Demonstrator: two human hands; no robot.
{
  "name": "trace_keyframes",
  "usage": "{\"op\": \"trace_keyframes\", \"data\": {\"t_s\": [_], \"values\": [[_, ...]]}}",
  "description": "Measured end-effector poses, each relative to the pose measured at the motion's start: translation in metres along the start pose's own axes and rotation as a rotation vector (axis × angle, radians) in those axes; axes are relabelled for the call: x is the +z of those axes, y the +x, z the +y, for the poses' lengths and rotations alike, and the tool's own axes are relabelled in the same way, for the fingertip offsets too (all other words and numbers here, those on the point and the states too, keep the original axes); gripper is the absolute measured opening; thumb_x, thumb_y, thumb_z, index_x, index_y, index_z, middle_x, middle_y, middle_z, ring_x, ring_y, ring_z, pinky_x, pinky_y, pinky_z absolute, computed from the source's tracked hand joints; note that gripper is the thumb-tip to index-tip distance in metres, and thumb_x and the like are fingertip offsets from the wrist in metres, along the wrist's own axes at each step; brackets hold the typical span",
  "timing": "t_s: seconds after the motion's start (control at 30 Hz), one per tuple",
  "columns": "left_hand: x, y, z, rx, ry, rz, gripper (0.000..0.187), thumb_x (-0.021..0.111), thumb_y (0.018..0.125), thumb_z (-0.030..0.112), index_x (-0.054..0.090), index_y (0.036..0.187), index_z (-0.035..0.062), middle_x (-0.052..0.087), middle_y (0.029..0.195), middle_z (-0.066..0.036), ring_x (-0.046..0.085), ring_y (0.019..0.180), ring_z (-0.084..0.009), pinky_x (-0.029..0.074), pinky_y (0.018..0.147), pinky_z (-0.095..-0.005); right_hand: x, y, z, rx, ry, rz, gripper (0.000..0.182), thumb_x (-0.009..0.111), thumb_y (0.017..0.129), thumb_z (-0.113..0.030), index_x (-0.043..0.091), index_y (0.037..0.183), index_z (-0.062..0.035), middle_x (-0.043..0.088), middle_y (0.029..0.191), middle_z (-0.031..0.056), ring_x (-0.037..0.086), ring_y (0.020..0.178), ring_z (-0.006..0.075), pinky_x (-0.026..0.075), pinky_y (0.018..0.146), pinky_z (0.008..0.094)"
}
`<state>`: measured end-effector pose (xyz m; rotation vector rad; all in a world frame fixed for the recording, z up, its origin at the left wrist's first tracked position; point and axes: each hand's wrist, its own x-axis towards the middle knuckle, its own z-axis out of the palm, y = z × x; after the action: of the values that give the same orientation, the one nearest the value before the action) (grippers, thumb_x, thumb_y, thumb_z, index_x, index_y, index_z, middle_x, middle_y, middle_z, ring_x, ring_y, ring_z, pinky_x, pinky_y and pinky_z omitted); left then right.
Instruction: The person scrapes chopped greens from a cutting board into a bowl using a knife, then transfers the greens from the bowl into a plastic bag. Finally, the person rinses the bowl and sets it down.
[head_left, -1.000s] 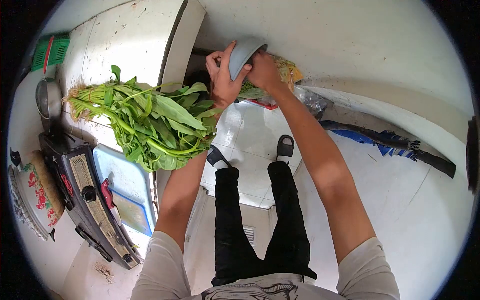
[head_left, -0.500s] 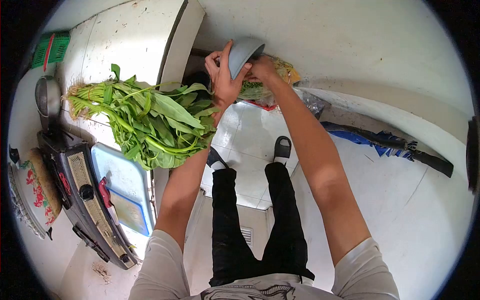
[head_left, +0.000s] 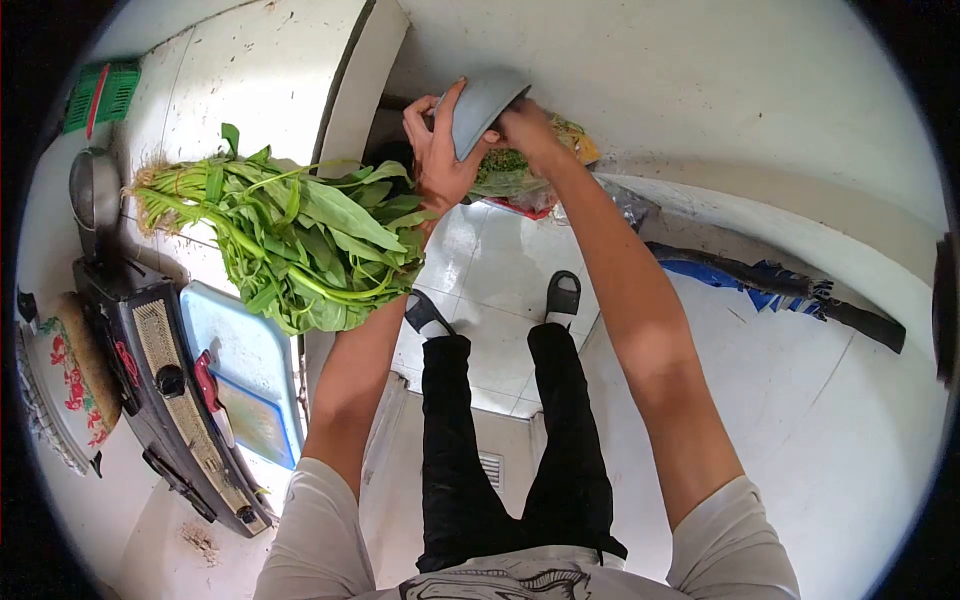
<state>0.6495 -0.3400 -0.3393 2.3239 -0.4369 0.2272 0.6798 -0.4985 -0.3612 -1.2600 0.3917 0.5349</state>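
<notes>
My left hand [head_left: 442, 150] grips a grey bowl [head_left: 482, 105] by its outside, with the bowl tipped on its side and its opening towards the right. My right hand [head_left: 527, 135] reaches to the bowl's mouth; its fingertips are hidden inside or behind the rim, and what they hold cannot be seen. Below the hands is a plastic bag [head_left: 507, 178] with green bits in it. A large bunch of leafy greens [head_left: 300, 235] lies on the counter, its leaves over my left forearm.
A black gas stove [head_left: 175, 390], a blue cutting board [head_left: 240, 340] and a red-handled knife [head_left: 208, 385] are on the left. A metal ladle [head_left: 95, 190] and a green basket [head_left: 104, 96] are at the upper left. A folded blue umbrella [head_left: 770, 285] lies at the right.
The bowl is tilted slightly more, and my left hand has shifted a little to the left with it. My right hand has moved slightly at the bowl's mouth.
</notes>
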Motion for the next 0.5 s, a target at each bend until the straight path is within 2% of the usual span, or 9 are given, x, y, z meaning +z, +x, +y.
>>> {"op": "trace_keyframes", "data": {"t_s": [0.03, 0.13, 0.23, 0.33, 0.4, 0.43, 0.5], "values": [[0.001, -0.001, 0.0, -0.008, -0.047, 0.003, 0.073, 0.072, 0.093, 0.042, 0.043, 0.153, 0.0129, 0.04, 0.127, -0.023, 0.042, 0.117, -0.0386, 0.037, 0.107, -0.046, 0.006, -0.004, -0.006, -0.081, 0.223, 0.101, 0.037, 0.053, 0.101, -0.025, 0.058, 0.129, -0.0011, 0.067, 0.12, 0.0124, 0.068, 0.088, 0.0214, 0.06, 0.081, 0.0354], [0.003, -0.001, 0.005, -0.04, -0.172, 0.046, 0.07, 0.068, 0.095, 0.044, 0.044, 0.152, 0.0119, 0.042, 0.126, -0.024, 0.043, 0.115, -0.0382, 0.037, 0.105, -0.0464, 0.008, 0.021, 0.019, -0.004, 0.772, -0.229, 0.035, 0.053, 0.1, -0.024, 0.061, 0.126, -0.0012, 0.068, 0.117, 0.0128, 0.068, 0.094, 0.0207, 0.059, 0.082, 0.0359], [0.003, 0.004, 0.005, -0.065, -0.219, 0.112, 0.066, 0.068, 0.095, 0.042, 0.047, 0.15, 0.0111, 0.043, 0.123, -0.025, 0.045, 0.112, -0.0382, 0.039, 0.102, -0.0467, 0.019, -0.003, 0.019, 0.072, 0.171, -0.272, 0.033, 0.049, 0.101, -0.022, 0.06, 0.124, -0.002, 0.067, 0.114, 0.0127, 0.066, 0.099, 0.0221, 0.057, 0.083, 0.038], [-0.003, 0.003, -0.004, -0.046, -0.177, 0.09, 0.065, 0.064, 0.097, 0.046, 0.048, 0.149, 0.0106, 0.045, 0.122, -0.025, 0.045, 0.111, -0.0374, 0.039, 0.102, -0.046, 0.0, 0.004, -0.011, 0.101, -0.685, -0.51, 0.032, 0.046, 0.101, -0.021, 0.06, 0.122, -0.0027, 0.066, 0.11, 0.012, 0.064, 0.101, 0.0233, 0.055, 0.085, 0.0396], [-0.002, 0.002, -0.005, -0.035, -0.171, 0.095, 0.064, 0.063, 0.098, 0.046, 0.049, 0.149, 0.0106, 0.047, 0.122, -0.025, 0.045, 0.112, -0.037, 0.039, 0.102, -0.0455, 0.009, 0.005, -0.007, 0.051, 0.054, -0.197, 0.03, 0.045, 0.101, -0.02, 0.061, 0.12, -0.0024, 0.066, 0.109, 0.0117, 0.064, 0.099, 0.0235, 0.055, 0.085, 0.0394], [0.0, 0.002, -0.004, -0.056, -0.176, 0.082, 0.064, 0.058, 0.1, 0.049, 0.047, 0.15, 0.0104, 0.048, 0.124, -0.025, 0.045, 0.114, -0.0371, 0.037, 0.104, -0.0456, 0.012, 0.009, 0.0, 0.021, 0.417, -0.036, 0.03, 0.045, 0.1, -0.02, 0.061, 0.118, -0.0022, 0.066, 0.108, 0.0116, 0.064, 0.098, 0.0236, 0.055, 0.085, 0.0392], [0.0, -0.001, 0.002, -0.097, -0.178, 0.057, 0.066, 0.048, 0.104, 0.054, 0.045, 0.152, 0.01, 0.05, 0.13, -0.025, 0.044, 0.12, -0.0375, 0.035, 0.108, -0.0459, 0.014, 0.014, 0.01, -0.07, 0.943, -0.212, 0.028, 0.045, 0.1, -0.02, 0.062, 0.115, -0.0026, 0.066, 0.107, 0.0113, 0.064, 0.098, 0.0241, 0.055, 0.086, 0.0406]]}}
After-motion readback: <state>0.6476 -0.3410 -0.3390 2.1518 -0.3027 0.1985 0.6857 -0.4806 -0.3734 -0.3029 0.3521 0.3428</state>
